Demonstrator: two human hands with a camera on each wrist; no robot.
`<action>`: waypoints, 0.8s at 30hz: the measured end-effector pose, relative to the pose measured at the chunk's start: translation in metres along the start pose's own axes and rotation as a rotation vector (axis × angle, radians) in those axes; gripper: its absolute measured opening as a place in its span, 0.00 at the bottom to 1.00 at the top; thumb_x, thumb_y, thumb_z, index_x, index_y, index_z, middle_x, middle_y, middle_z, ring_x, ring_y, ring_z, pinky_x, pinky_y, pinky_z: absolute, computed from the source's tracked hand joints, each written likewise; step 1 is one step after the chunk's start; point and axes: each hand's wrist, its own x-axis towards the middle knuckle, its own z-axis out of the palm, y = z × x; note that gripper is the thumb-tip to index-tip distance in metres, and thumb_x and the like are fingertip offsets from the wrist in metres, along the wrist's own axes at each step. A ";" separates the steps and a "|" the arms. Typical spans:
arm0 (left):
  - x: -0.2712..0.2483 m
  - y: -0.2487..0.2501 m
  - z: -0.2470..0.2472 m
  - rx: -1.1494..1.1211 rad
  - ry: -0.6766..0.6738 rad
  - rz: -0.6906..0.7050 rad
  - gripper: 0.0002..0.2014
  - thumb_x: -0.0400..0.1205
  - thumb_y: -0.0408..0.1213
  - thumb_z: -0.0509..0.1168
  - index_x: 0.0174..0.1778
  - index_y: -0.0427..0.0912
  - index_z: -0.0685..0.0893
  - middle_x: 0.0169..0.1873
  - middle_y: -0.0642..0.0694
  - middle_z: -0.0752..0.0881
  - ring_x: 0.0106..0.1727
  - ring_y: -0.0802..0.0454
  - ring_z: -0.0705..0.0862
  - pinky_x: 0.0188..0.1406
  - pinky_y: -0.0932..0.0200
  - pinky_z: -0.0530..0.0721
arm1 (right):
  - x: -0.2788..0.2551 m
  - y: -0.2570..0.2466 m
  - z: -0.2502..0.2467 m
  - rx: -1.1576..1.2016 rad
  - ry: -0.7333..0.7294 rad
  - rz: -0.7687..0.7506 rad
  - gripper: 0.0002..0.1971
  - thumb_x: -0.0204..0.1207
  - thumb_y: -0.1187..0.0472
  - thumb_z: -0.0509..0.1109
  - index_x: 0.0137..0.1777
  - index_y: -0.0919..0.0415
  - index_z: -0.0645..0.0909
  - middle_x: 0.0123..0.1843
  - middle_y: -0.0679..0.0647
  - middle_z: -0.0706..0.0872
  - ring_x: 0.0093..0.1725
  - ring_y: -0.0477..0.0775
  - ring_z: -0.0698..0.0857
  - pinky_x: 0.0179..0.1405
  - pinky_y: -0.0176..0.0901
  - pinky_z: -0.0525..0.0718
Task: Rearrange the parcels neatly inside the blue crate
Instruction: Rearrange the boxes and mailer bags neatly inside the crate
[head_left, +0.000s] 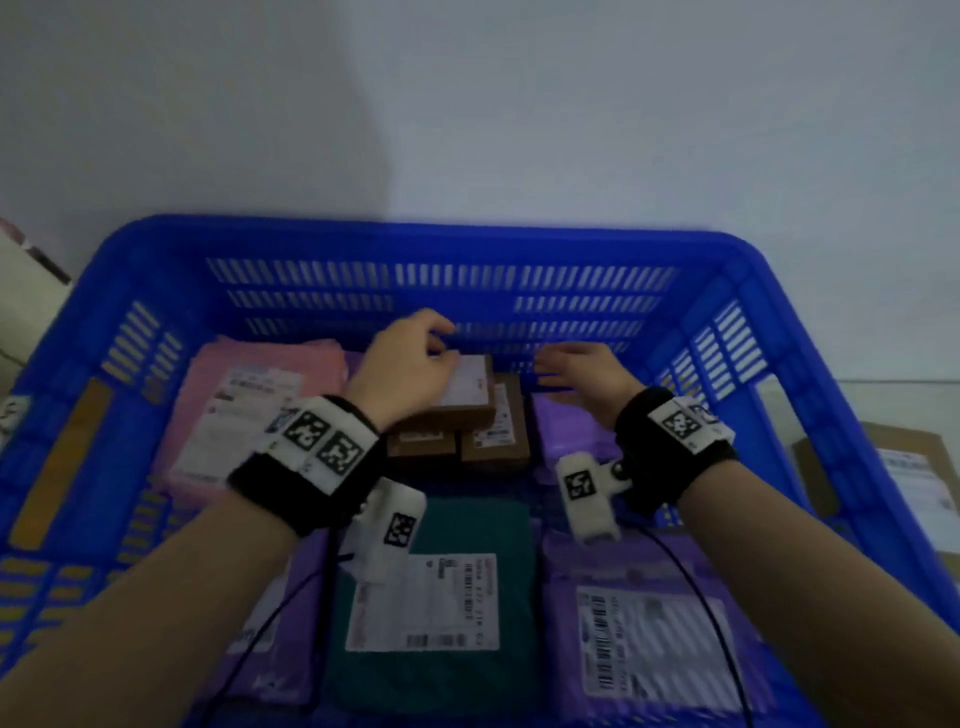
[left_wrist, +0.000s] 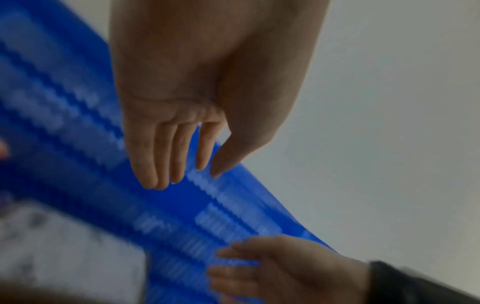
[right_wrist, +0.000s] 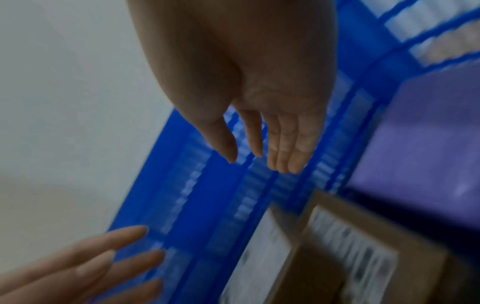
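Above the brown boxes (head_left: 470, 410) at blue crate's (head_left: 441, 244) far wall: left hand (head_left: 410, 364), right hand (head_left: 587, 371). Fingers straight, loosely spread, gripping nothing.

blue crate (head_left: 311, 244) – slotted plastic | brown boxes (head_left: 470, 415) – matt cardboard, paper labels | purple mailer (head_left: 644, 571) – smooth plastic film

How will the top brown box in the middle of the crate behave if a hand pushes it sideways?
The top brown box looks like stiff cardboard, so it should probably keep its shape. It lies on two other boxes, so it may slide off them rather than tip. It looks small, so likely light.
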 end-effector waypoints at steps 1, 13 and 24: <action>0.006 0.011 0.023 -0.060 -0.108 -0.032 0.16 0.81 0.34 0.65 0.64 0.39 0.79 0.53 0.40 0.87 0.52 0.46 0.85 0.45 0.65 0.79 | 0.004 0.007 -0.019 0.010 0.056 0.047 0.04 0.80 0.65 0.64 0.52 0.61 0.78 0.40 0.54 0.80 0.38 0.49 0.78 0.35 0.39 0.75; 0.050 0.015 0.179 -0.185 -0.611 -0.626 0.07 0.82 0.35 0.64 0.46 0.34 0.76 0.40 0.39 0.79 0.40 0.45 0.81 0.56 0.48 0.83 | 0.046 0.075 -0.090 -0.432 0.196 0.333 0.24 0.78 0.60 0.68 0.70 0.75 0.73 0.70 0.66 0.79 0.69 0.61 0.79 0.61 0.45 0.78; 0.059 0.013 0.198 -0.277 -0.616 -0.713 0.19 0.81 0.29 0.62 0.69 0.33 0.72 0.60 0.35 0.80 0.50 0.42 0.81 0.46 0.52 0.84 | 0.057 0.081 -0.089 -0.517 0.062 0.405 0.25 0.78 0.59 0.66 0.73 0.70 0.72 0.72 0.63 0.78 0.67 0.59 0.80 0.60 0.42 0.78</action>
